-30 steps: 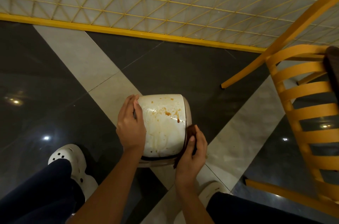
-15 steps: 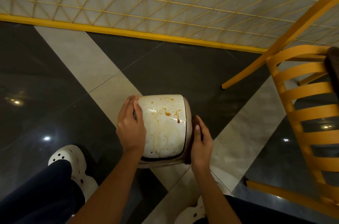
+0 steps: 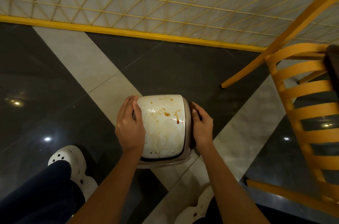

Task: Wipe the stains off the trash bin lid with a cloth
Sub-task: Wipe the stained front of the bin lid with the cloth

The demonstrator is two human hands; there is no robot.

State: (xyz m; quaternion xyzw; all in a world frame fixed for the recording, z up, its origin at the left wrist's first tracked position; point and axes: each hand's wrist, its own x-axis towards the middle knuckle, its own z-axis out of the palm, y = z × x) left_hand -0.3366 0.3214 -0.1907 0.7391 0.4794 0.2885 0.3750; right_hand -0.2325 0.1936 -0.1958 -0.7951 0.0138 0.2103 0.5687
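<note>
A small trash bin stands on the floor, seen from above, with a white lid (image 3: 163,132). Orange-brown stains (image 3: 167,114) and drips mark the far half of the lid, and pale smears cover its near half. My left hand (image 3: 130,126) grips the lid's left edge, fingers curled over the far-left corner. My right hand (image 3: 201,126) lies flat against the bin's right side, below the lid. It presses a dark brown cloth (image 3: 192,142) there, of which only a thin strip shows under the palm.
A yellow slatted chair (image 3: 302,113) stands close on the right, one leg (image 3: 238,77) reaching toward the bin. A yellow lattice partition (image 3: 165,3) runs along the back. My white clogs (image 3: 69,161) rest on the dark and pale floor tiles.
My right hand slid with the cloth from the bin's near-right corner up along its right side, and most of the cloth is now hidden. My left hand stayed put.
</note>
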